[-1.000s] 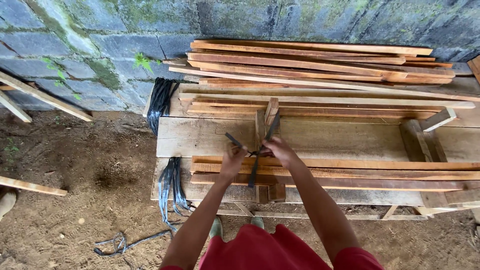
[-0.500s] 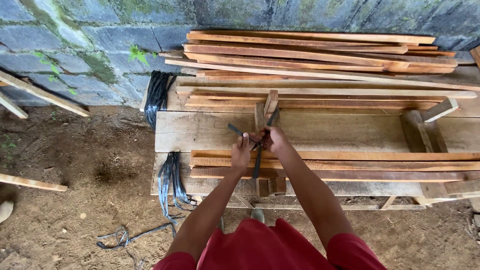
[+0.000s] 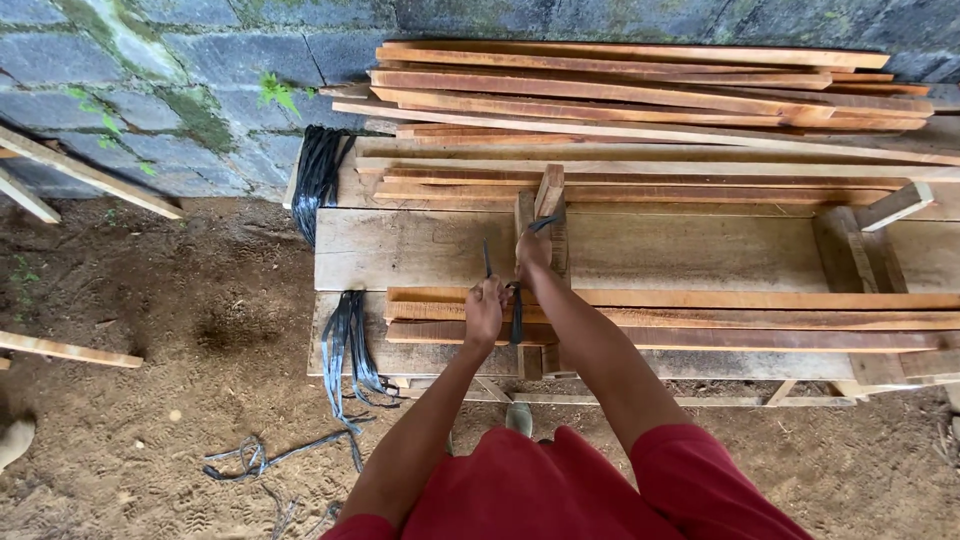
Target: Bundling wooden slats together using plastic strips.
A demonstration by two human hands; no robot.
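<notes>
My left hand [image 3: 487, 305] is closed on one end of a dark plastic strap [image 3: 516, 315] over a bundle of long reddish wood strips [image 3: 720, 320] lying across the workbench. My right hand [image 3: 533, 250] grips the strap's other end a little farther away, beside short upright wood blocks [image 3: 548, 195]. The strap runs down around the strips between my two hands. Both arms reach forward from my red shirt.
A wide plank workbench [image 3: 420, 250] holds more stacked wood strips [image 3: 640, 90] against a mossy block wall. Bunches of dark straps hang at the bench's left end [image 3: 318, 180] and front corner [image 3: 350, 345]. Loose strap lies on the dirt floor [image 3: 250, 455]. Planks lean at left [image 3: 80, 175].
My hands have drawn apart along the strap: the right has gone farther up toward the blocks, the left has come nearer. The view has shifted slightly.
</notes>
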